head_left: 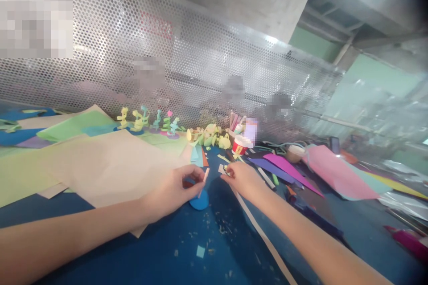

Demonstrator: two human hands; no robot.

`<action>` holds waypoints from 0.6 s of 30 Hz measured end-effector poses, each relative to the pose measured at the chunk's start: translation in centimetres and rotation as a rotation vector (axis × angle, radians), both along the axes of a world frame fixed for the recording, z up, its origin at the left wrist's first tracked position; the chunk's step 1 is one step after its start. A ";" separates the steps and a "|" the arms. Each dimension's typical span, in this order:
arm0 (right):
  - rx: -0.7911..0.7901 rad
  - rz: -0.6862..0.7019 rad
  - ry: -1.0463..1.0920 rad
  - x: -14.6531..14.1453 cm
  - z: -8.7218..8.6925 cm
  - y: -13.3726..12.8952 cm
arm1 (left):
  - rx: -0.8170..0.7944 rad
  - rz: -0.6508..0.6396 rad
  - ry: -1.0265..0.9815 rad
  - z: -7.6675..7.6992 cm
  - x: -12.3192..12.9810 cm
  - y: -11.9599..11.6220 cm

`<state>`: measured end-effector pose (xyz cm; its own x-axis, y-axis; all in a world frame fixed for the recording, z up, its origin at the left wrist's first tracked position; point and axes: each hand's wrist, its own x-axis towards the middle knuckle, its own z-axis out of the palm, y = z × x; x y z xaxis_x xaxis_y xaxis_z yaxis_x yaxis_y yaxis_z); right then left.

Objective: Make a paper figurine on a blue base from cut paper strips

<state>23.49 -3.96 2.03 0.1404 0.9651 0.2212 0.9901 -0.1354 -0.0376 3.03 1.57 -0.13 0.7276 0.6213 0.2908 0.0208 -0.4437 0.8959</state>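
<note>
Pale strip (pixel 206 174) is held by the fingers of the left hand (pixel 172 187), at the blue disc (pixel 199 201) on the counter (pixel 160 249); whether anything is grasped by the right hand (pixel 245 179) cannot be told.

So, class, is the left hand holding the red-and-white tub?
No, the left hand pinches a thin pale strip, while the red-and-white tub stands beyond the right hand.
</note>
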 end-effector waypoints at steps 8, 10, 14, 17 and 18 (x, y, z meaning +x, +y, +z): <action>-0.030 -0.023 -0.098 0.3 -1.0 0.7 | -0.007 -0.011 -0.020 -0.3 0.1 0.3; -0.034 -0.021 -0.108 0.1 -0.9 0.7 | -0.013 -0.009 -0.026 -0.3 0.1 0.3; -0.040 -0.031 -0.114 0.3 -1.1 0.9 | -0.032 -0.032 -0.044 -0.2 0.2 0.4; -0.045 -0.053 -0.121 0.3 -1.3 1.0 | -0.042 -0.043 -0.054 -0.3 0.2 0.5; -0.049 -0.058 -0.122 0.2 -1.3 0.9 | -0.042 -0.040 -0.053 -0.4 0.2 0.5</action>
<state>23.71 -3.02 0.75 0.1710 0.9662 0.1928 0.9774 -0.1910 0.0903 3.24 2.07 -0.50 0.7363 0.6046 0.3037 -0.0437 -0.4053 0.9131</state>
